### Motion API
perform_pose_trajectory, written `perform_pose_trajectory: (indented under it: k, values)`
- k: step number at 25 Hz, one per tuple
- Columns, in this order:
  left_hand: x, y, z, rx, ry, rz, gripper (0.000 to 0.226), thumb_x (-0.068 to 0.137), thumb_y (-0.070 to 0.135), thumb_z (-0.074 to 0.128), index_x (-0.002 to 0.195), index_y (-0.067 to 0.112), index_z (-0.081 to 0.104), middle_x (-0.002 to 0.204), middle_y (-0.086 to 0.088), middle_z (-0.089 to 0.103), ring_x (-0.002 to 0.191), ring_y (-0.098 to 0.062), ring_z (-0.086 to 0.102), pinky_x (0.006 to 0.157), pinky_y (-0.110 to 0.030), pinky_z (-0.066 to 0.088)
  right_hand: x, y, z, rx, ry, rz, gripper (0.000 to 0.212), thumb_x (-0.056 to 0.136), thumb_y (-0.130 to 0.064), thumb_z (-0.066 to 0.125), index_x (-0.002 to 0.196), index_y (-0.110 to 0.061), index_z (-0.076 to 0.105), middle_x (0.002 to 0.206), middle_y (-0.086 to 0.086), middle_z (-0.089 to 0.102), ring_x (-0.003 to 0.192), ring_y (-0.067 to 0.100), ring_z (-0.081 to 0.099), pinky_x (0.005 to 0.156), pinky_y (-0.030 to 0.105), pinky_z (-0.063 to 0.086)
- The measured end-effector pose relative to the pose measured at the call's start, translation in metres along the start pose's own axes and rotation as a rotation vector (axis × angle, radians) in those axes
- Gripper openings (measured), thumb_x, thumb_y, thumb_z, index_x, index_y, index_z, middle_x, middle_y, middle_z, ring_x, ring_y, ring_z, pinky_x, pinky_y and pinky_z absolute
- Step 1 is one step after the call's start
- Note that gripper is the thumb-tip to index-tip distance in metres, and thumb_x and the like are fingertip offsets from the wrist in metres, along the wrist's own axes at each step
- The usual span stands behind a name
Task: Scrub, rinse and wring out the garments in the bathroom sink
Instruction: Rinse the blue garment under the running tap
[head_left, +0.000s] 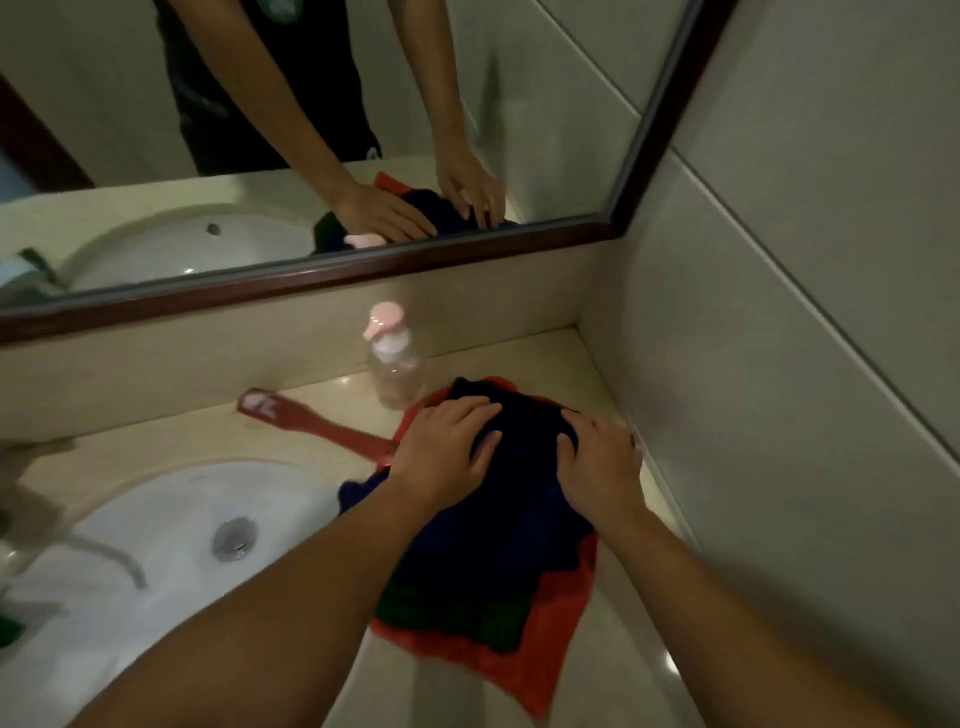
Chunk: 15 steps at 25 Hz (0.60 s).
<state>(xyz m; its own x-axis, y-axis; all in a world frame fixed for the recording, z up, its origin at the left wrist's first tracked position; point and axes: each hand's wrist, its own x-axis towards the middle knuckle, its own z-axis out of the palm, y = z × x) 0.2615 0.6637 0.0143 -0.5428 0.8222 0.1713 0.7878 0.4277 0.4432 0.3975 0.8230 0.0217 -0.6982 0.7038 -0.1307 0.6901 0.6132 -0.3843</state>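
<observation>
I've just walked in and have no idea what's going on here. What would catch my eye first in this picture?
Two bare hands, the left hand and the right hand, press flat on a dark navy cloth piled over red fabric on the beige stone counter, right of the white oval sink. Behind the pile stands a clear plastic bottle with a pink cap, with a red long-handled brush lying beside it. A dark-framed wall mirror above reflects both arms.

Top garment (514, 499): dark navy, plain. Beneath it, a dark green piece (452, 608) and a red-orange cloth (545, 654). Brush (311, 423): red. Bottle (397, 371): clear, pink cap. Sink (156, 519): white. Counter (519, 358): cream. Mirror frame (311, 273): dark brown.
</observation>
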Motion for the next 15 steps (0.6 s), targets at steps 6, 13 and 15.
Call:
perform_pose_trajectory:
  k: [6,13,15]
  values:
    - [0.086,0.011,0.048,0.232,-0.352,0.013,0.058,0.105,0.053,0.033,0.159,0.032,0.022,0.166,0.003,0.022,0.151,-0.022,0.019,0.121,-0.046,0.012,0.052,0.039,0.007,-0.090,-0.159,0.053,0.050,0.105,-0.053,0.040,0.147,-0.028,0.049,0.141,0.008,0.055,0.132,0.031,0.044,0.108,0.047,0.033]
    - [0.089,-0.007,0.066,0.175,-0.214,0.158,0.039,0.100,0.051,0.052,0.122,0.019,0.060,0.130,-0.001,0.062,0.130,-0.022,0.049,0.118,-0.037,0.014,0.048,0.037,0.015,0.190,-0.049,0.013,0.025,0.104,-0.035,0.054,0.110,-0.011,0.059,0.104,0.009,0.065,0.098,0.028,0.059,0.085,0.042,0.048]
    - [0.084,-0.011,0.064,0.104,-0.219,0.132,0.039,0.099,0.050,0.054,0.121,0.019,0.058,0.120,-0.001,0.066,0.120,-0.021,0.056,0.117,-0.037,0.022,0.042,0.036,0.012,0.156,-0.021,-0.045,0.020,0.104,-0.028,0.057,0.110,-0.009,0.059,0.092,0.011,0.067,0.083,0.029,0.063,0.073,0.040,0.049]
